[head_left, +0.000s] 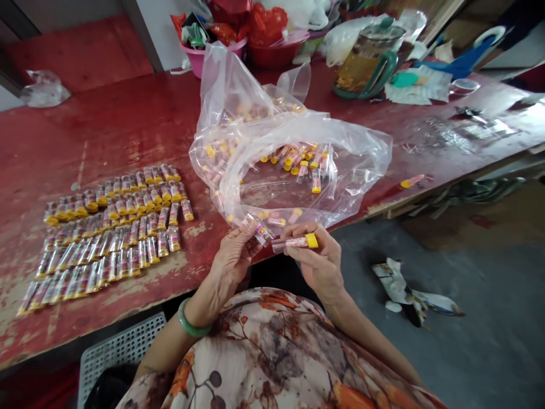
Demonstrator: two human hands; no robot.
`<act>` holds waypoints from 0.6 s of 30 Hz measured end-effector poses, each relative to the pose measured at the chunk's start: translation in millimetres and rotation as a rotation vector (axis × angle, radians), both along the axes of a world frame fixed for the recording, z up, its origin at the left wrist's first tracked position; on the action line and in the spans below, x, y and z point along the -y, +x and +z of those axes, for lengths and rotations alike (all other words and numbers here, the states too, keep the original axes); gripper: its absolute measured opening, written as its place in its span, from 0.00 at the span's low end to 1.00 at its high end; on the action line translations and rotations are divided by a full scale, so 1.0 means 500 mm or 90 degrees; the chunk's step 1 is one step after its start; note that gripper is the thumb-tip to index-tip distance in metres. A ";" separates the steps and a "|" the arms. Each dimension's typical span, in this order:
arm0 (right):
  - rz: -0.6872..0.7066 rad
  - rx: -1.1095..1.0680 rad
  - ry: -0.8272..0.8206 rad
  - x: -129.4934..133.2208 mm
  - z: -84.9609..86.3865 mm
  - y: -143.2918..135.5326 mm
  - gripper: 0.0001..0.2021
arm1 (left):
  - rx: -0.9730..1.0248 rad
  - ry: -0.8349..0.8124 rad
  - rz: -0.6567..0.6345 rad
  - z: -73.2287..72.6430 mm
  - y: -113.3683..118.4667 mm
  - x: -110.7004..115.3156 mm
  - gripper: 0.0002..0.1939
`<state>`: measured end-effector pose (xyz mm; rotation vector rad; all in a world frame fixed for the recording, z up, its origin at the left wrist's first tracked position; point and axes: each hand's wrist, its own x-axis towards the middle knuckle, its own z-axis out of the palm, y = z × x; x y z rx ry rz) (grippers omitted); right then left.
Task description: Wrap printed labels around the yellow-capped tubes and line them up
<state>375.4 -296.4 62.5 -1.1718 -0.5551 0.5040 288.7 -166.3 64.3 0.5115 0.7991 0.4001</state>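
Observation:
My left hand (235,249) pinches a small clear printed wrapper (260,230) between thumb and fingers. Close beside it, my right hand (319,261) grips a small clear tube with a yellow cap (300,242), its clear end pointing at the wrapper. Whether the tube's end touches the wrapper or sits inside it I cannot tell. Just beyond both hands, a large clear plastic bag (357,142) lies open on the red table, holding many loose yellow-capped tubes (298,156). To the left, wrapped tubes (110,267) lie side by side in several rows.
A single tube (412,181) lies right of the bag near the table edge. At the back stand a glass teapot (367,57), a pink basin (196,59) and a blue-handled tool (464,59). Below left is a perforated plastic stool (123,346); crumpled wrapping (394,281) lies on the floor.

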 end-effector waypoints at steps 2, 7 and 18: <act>-0.033 0.012 0.004 -0.004 -0.005 -0.005 0.11 | -0.005 -0.030 -0.003 0.003 0.000 0.002 0.13; -0.066 -0.005 0.039 -0.012 -0.014 -0.019 0.12 | -0.011 -0.075 0.024 0.014 -0.003 0.008 0.11; -0.042 0.002 0.073 -0.011 -0.021 -0.026 0.12 | 0.001 -0.108 0.075 0.015 -0.008 0.008 0.04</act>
